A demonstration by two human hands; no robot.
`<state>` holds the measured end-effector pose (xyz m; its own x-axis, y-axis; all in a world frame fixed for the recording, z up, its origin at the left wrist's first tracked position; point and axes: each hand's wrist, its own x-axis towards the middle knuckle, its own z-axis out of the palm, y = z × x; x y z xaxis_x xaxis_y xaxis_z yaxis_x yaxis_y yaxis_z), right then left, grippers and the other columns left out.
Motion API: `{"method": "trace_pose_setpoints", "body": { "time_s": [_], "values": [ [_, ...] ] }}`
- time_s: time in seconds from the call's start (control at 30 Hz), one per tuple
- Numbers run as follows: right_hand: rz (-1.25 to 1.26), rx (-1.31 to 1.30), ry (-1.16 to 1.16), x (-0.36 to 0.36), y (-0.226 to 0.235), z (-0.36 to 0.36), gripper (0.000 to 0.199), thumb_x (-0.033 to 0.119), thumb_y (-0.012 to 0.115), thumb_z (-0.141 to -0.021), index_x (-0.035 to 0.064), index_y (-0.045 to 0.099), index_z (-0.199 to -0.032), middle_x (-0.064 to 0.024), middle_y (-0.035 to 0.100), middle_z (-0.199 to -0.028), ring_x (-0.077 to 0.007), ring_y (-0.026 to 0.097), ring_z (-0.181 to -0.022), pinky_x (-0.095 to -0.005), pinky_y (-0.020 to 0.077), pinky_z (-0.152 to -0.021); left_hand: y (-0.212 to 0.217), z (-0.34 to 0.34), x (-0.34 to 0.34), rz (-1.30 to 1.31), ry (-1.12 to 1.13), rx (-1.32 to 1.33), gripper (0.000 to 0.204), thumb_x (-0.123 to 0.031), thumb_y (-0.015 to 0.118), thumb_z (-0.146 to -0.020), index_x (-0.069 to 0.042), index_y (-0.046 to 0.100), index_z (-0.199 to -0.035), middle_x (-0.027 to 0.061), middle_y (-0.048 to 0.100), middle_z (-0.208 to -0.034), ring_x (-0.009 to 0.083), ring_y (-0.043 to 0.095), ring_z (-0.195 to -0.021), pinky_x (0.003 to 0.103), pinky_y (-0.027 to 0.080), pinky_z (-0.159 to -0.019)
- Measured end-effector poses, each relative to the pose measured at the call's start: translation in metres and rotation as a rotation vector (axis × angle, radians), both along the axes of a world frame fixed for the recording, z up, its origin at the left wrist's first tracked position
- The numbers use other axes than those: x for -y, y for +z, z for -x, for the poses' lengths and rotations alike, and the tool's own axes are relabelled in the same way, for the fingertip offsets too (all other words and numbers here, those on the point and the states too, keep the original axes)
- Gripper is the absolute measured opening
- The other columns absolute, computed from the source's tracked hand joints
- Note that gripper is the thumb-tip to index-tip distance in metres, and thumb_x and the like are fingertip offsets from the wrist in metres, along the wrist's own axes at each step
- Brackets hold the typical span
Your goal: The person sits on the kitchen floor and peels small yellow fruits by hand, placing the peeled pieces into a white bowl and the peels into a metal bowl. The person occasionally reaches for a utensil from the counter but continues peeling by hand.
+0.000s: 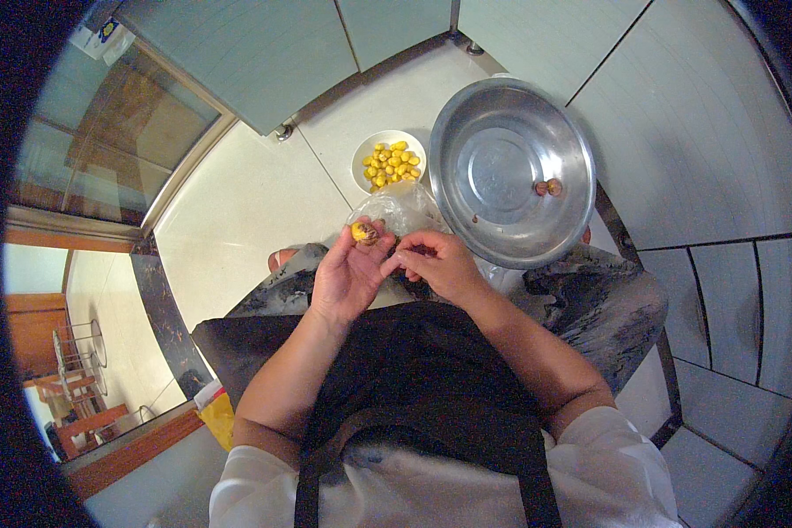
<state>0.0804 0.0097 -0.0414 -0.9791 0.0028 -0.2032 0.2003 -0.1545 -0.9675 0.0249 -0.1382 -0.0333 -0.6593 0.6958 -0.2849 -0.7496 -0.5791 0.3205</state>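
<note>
Yellow kernel (pixel 361 231) at left hand (pixel 348 277) fingertips

A clear plastic bag (pixel 402 211) sits crumpled just beyond my fingers. At upper left, a small blue-and-yellow label (pixel 106 31) sticks to the glass.

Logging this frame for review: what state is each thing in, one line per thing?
left hand: fingers pinching a yellow kernel, part of its brown shell left on
right hand: fingers curled, tips close by the left hand
white bowl: holding peeled yellow kernels
steel basin: nearly bare, a few brown shell bits inside
clear plastic bag: crumpled, contents unclear
</note>
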Motion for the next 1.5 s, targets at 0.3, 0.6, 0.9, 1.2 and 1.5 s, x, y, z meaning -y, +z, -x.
{"method": "trace_pose_setpoints", "body": {
  "time_s": [0.3,0.6,0.9,1.2,1.5],
  "values": [
    [-0.367,-0.066,-0.187,0.000,-0.013,0.001,0.016,0.019,0.057,-0.072,0.0031,0.057,-0.071,-0.0053,0.057,-0.059,-0.0146,0.053,-0.048,-0.0265,0.0424,-0.048,0.000,-0.003,-0.005,0.129,0.028,0.047,0.025,-0.029,0.043,-0.082,-0.009,0.049,-0.096,0.0064,0.052,-0.097,0.0230,0.047,-0.097,0.040,0.037,-0.085],
    [-0.418,-0.236,-0.295,0.003,-0.013,0.003,0.015,0.018,0.062,-0.066,0.0043,0.057,-0.069,-0.0077,0.057,-0.062,-0.0181,0.055,-0.053,-0.0275,0.0438,-0.051,-0.013,-0.006,-0.004,0.302,0.027,-0.058,0.015,-0.015,0.049,-0.079,-0.007,0.049,-0.092,0.0055,0.055,-0.088,0.0158,0.053,-0.079,0.029,0.043,-0.072],
    [-0.245,-0.024,-0.196,0.001,-0.021,0.001,0.022,0.020,0.064,-0.064,0.0012,0.058,-0.074,-0.0056,0.058,-0.064,-0.0109,0.055,-0.058,-0.0241,0.0443,-0.054,-0.003,-0.010,-0.011,0.387,-0.018,-0.131,0.013,-0.010,0.051,-0.078,-0.006,0.050,-0.090,0.0059,0.055,-0.087,0.0153,0.053,-0.080,0.027,0.043,-0.071],
    [-0.096,0.086,-0.142,-0.001,-0.007,0.002,0.018,0.017,0.061,-0.068,0.0003,0.056,-0.074,-0.0050,0.056,-0.060,-0.0097,0.053,-0.051,-0.0220,0.0433,-0.047,-0.005,-0.009,-0.008,0.383,-0.036,-0.175,0.012,-0.009,0.052,-0.077,-0.004,0.050,-0.088,0.0069,0.054,-0.087,0.0158,0.052,-0.080,0.028,0.043,-0.073],
    [-0.017,0.093,-0.136,-0.002,-0.003,0.002,0.015,0.013,0.059,-0.069,0.0011,0.055,-0.076,-0.0028,0.054,-0.058,-0.0086,0.051,-0.049,-0.0215,0.0425,-0.045,-0.006,-0.009,-0.008,0.382,-0.040,-0.187,0.011,-0.008,0.052,-0.077,-0.004,0.050,-0.087,0.0069,0.055,-0.088,0.0157,0.052,-0.082,0.028,0.043,-0.074]
  ]
}}
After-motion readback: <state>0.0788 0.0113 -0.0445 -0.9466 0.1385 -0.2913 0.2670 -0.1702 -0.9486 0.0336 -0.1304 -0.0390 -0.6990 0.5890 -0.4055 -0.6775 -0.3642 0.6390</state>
